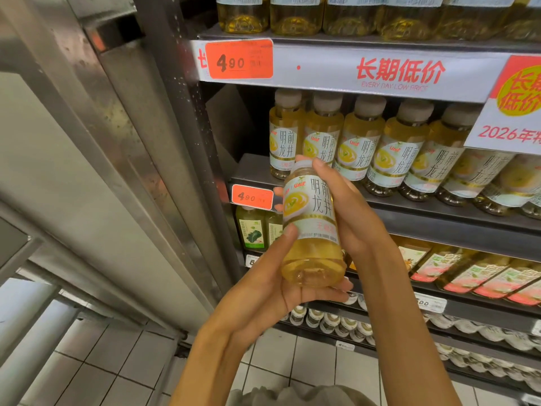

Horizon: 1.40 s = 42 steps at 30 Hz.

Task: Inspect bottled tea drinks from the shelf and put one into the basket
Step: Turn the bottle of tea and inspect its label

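I hold a bottled tea drink (311,227) in both hands in front of the shelf. It has pale yellow liquid, a white label with black Chinese characters and a whitish cap. My left hand (263,285) cups its base from below, thumb on the label. My right hand (348,212) wraps its upper part from the right, fingers over the cap. A row of matching bottles (363,148) stands on the shelf (439,212) just behind. No basket is in view.
Orange price tags reading 4.90 (239,59) hang on the shelf edges. More yellow bottles (351,16) fill the shelf above, pink-labelled bottles (474,273) the shelf below. A steel pillar (123,142) stands to the left. White floor tiles (102,370) lie below.
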Each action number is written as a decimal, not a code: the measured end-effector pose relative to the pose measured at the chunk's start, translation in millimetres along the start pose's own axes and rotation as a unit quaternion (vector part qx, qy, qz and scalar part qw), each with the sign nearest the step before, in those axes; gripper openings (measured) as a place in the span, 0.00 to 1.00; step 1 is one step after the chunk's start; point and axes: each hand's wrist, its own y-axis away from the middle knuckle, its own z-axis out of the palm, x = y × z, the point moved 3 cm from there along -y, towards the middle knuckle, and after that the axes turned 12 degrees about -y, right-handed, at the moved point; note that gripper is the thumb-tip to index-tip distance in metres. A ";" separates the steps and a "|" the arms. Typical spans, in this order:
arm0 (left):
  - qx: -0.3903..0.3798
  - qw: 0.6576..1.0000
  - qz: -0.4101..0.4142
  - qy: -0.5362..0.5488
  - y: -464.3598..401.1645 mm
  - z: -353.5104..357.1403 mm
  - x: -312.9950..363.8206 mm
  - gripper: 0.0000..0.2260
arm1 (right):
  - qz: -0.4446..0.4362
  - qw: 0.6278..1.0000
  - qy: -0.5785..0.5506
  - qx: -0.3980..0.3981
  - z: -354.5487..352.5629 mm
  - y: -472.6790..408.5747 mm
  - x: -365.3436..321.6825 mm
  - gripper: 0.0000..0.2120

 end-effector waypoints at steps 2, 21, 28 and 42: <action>-0.021 1.000 -0.005 0.017 0.9 4.2 1.0 0.25 | 0.025 1.000 -0.008 0.016 -1.7 -0.5 2.7 0.22; -0.012 0.996 -0.020 0.091 4.9 -2.5 1.9 0.31 | 0.021 0.998 0.027 0.060 -8.5 -5.2 8.1 0.16; 0.031 0.998 -0.036 0.045 4.1 -7.7 -2.6 0.33 | -0.068 0.995 0.067 -0.005 3.1 0.2 -3.4 0.15; 0.080 0.991 -0.035 -0.100 9.1 -22.0 -6.4 0.29 | -0.060 0.992 0.090 -0.071 9.7 17.4 -17.9 0.24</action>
